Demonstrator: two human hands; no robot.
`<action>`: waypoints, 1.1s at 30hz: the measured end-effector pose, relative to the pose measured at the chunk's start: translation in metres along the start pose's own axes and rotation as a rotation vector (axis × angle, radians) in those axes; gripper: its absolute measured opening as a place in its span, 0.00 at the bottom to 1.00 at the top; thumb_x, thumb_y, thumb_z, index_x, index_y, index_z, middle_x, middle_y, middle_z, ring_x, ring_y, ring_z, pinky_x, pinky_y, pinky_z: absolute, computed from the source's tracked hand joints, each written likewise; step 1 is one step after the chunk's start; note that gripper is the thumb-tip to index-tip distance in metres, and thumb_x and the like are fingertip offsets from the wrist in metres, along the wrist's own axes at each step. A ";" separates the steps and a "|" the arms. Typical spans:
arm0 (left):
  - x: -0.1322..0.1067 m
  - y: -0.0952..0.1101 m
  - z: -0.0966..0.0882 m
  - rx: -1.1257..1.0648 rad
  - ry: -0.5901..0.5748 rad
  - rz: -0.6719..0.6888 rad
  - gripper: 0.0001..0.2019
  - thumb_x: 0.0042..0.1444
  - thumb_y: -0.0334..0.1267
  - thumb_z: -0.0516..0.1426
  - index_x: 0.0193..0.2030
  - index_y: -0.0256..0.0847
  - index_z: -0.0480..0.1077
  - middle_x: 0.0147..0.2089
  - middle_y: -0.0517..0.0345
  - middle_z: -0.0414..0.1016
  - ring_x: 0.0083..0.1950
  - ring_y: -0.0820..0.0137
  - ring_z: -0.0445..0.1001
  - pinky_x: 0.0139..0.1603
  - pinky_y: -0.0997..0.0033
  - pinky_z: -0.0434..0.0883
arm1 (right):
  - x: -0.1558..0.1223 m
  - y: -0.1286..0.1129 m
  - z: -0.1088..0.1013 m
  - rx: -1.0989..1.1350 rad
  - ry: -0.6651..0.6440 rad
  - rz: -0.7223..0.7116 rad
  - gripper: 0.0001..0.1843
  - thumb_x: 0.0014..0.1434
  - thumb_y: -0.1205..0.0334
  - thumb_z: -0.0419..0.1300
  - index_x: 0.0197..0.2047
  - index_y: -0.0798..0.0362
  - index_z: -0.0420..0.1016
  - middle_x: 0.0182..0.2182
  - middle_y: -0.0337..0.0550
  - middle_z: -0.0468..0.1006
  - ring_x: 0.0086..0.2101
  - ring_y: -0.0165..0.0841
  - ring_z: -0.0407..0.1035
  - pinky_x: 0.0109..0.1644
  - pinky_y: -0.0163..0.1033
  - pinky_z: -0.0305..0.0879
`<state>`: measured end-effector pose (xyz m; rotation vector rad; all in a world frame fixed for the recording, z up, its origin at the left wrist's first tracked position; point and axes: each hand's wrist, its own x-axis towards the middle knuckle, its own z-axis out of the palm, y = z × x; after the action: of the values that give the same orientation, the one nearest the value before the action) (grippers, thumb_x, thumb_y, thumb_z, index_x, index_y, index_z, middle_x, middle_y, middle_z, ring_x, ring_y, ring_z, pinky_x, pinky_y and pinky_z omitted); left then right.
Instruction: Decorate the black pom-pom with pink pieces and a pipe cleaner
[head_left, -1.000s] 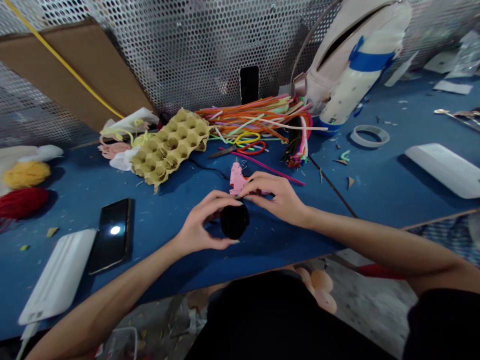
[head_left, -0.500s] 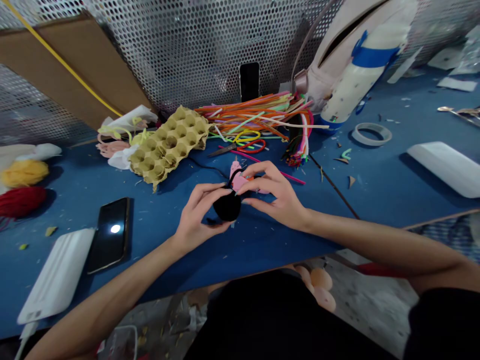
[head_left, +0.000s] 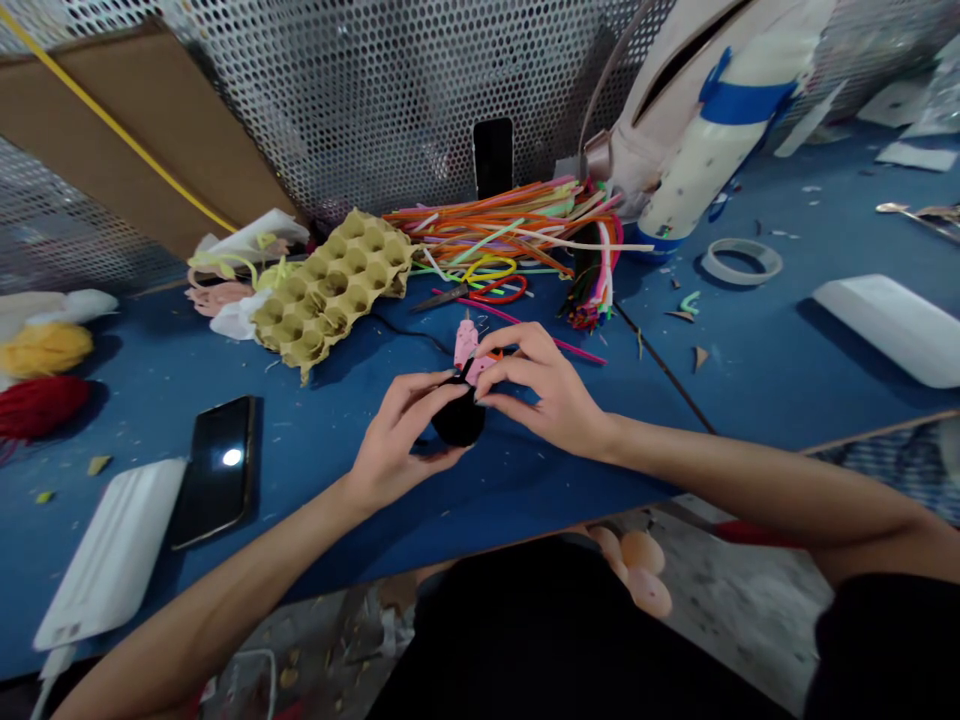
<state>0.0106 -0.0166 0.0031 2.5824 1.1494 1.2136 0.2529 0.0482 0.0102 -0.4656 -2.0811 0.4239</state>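
Note:
My left hand [head_left: 397, 435] curls round a black fuzzy ball [head_left: 458, 423] just above the blue table [head_left: 322, 430]. My right hand [head_left: 544, 390] pinches at the top of the same ball with thumb and forefinger; what lies between those fingertips is too small to make out. A pink glue gun [head_left: 466, 350] lies on the table right behind the ball, partly hidden by my right fingers, with its black cord running off to the left.
A phone with a lit screen [head_left: 216, 468] and a white block [head_left: 112, 555] lie at the left. An egg tray [head_left: 330, 285], a pile of coloured pipe cleaners [head_left: 517, 235], a tape ring [head_left: 741, 260] and yarn balls [head_left: 41, 375] sit behind.
The black ball has shifted slightly left and up between my hands. My right fingers have moved from beside the glue gun onto the top of the ball.

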 end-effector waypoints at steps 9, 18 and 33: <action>0.000 -0.004 -0.001 -0.030 -0.005 -0.037 0.32 0.60 0.33 0.70 0.70 0.48 0.69 0.64 0.45 0.73 0.64 0.56 0.77 0.61 0.54 0.81 | 0.004 -0.001 -0.003 0.063 0.018 0.029 0.01 0.71 0.64 0.64 0.44 0.48 0.77 0.51 0.46 0.76 0.55 0.40 0.71 0.63 0.53 0.67; 0.000 -0.003 0.000 -0.006 -0.022 0.010 0.34 0.61 0.34 0.69 0.72 0.50 0.67 0.63 0.45 0.73 0.63 0.55 0.77 0.61 0.51 0.81 | 0.001 0.003 0.000 -0.026 -0.009 0.034 0.04 0.69 0.56 0.67 0.45 0.44 0.81 0.51 0.45 0.77 0.53 0.42 0.69 0.57 0.53 0.69; 0.000 -0.005 0.001 -0.019 -0.033 -0.011 0.33 0.60 0.34 0.70 0.71 0.49 0.68 0.64 0.44 0.73 0.64 0.55 0.76 0.62 0.52 0.81 | 0.003 0.003 -0.001 -0.044 -0.033 0.020 0.03 0.72 0.61 0.64 0.43 0.46 0.79 0.53 0.45 0.79 0.55 0.42 0.71 0.62 0.55 0.66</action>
<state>0.0085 -0.0125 0.0003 2.5692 1.1388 1.1699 0.2529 0.0522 0.0119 -0.5083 -2.1229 0.4006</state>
